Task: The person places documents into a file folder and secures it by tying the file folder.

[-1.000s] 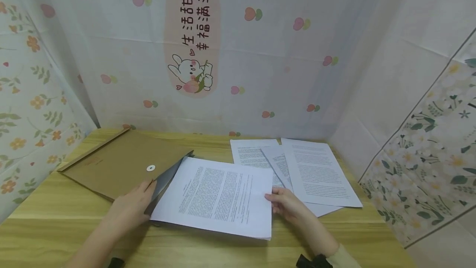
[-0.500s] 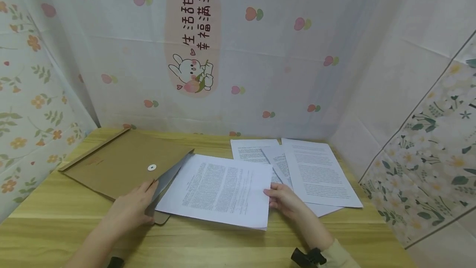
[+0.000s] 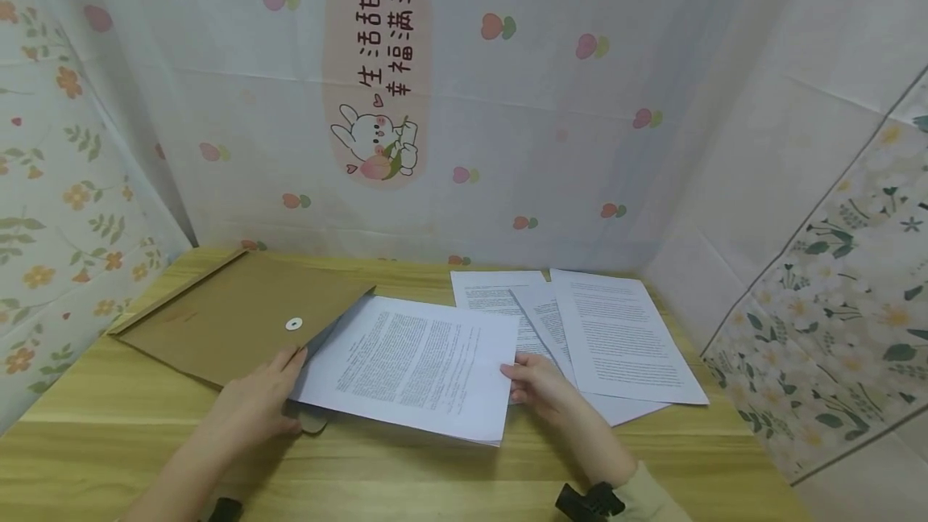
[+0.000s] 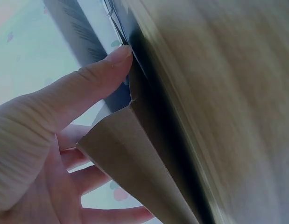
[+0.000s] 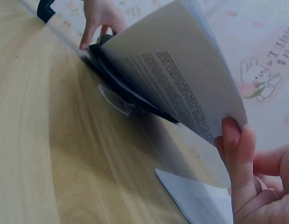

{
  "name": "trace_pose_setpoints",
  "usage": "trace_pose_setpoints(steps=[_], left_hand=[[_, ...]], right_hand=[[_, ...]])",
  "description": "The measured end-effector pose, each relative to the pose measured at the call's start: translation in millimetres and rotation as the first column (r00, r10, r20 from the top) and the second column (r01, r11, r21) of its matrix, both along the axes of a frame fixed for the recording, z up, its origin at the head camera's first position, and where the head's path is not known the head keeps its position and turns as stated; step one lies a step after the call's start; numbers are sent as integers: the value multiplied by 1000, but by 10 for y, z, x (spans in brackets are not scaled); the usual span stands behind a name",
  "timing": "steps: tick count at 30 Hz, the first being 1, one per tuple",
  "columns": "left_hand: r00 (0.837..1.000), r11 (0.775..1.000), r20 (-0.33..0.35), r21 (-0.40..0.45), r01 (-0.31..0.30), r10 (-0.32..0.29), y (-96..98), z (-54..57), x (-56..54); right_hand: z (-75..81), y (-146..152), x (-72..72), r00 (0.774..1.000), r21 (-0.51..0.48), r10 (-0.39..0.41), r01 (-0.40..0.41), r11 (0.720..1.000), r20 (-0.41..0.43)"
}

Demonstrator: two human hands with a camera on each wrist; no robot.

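A brown kraft document envelope (image 3: 239, 304) with a white round button lies at the left of the table, its mouth raised towards the right. My left hand (image 3: 254, 401) holds the envelope's near corner by the mouth; in the left wrist view, thumb (image 4: 100, 77) and fingers are on opposite sides of the brown cardboard. Between thumb and fingers, my right hand (image 3: 544, 389) pinches the right edge of a stack of printed papers (image 3: 413, 369). The stack's left end is at the mouth, partly covered by the envelope. In the right wrist view the papers (image 5: 181, 70) tilt above the table.
Several loose printed sheets (image 3: 623, 329) overlap at the right back of the wooden table (image 3: 377, 482). Patterned cloth (image 3: 551, 143) hangs behind the table and along both sides. A rounded flap (image 3: 313, 421) shows below the stack near the left hand.
My right hand has moved left with the stack of papers, so its left end lies closer into the envelope's mouth. The left hand stays at the envelope's corner.
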State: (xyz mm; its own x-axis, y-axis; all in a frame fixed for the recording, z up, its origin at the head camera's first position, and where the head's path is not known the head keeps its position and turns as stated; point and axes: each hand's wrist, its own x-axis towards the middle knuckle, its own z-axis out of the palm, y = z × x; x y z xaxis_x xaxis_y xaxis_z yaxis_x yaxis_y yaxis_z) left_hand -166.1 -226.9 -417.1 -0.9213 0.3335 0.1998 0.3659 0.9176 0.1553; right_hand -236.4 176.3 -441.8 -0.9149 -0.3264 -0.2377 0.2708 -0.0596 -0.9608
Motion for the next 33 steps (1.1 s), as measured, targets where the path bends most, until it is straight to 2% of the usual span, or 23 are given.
trace_pose_setpoints(steps=[10,20,33], left_hand=[[1000,1000,-7,2,14,-14,11,18,8],[1000,1000,4,8,17,-17,23,20,10],[1000,1000,19,-4,11,-11,34,8,-6]], right_hand=[[7,-54,-40,1000,-1,23,-23,1000,10],[-9,-433,-41,999,-9,35,-34,999,21],[-59,-900,-51,1000,-69,5,-4,998,14]])
